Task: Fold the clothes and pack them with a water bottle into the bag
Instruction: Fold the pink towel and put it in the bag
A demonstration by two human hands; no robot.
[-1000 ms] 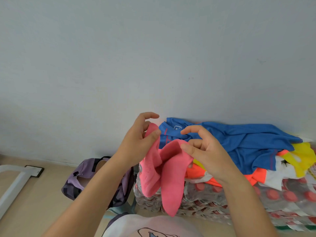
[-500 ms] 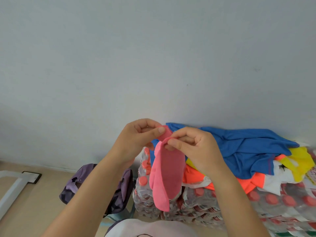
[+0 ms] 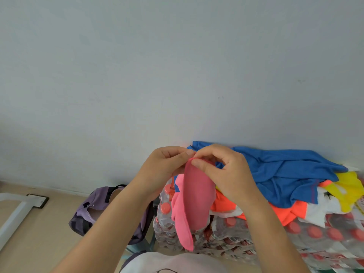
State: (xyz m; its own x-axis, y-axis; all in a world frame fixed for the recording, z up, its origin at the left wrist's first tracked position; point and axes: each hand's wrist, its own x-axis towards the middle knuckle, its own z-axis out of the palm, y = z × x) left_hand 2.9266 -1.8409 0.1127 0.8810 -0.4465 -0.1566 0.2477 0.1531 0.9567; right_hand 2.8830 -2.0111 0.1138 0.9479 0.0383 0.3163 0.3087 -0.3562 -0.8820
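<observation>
A small pink garment [image 3: 195,201] hangs doubled over in front of me. My left hand [image 3: 165,166] and my right hand [image 3: 224,174] both pinch its top edge, fingertips almost touching. Behind them a heap of clothes lies on shrink-wrapped packs of water bottles [image 3: 307,237] with red caps: a blue shirt [image 3: 285,174] on top, an orange piece [image 3: 287,211] and a yellow piece [image 3: 348,188] under it. A purple bag [image 3: 94,209] sits open on the floor to the left, partly hidden by my left forearm.
A pale wall [image 3: 177,66] fills the upper view right behind the pile. A white frame leg [image 3: 17,213] lies on the beige floor at far left. My white shirt [image 3: 173,263] shows at the bottom edge.
My hands have come together, bringing the two ends of the pink garment up so it now hangs folded in half. The view has shifted slightly.
</observation>
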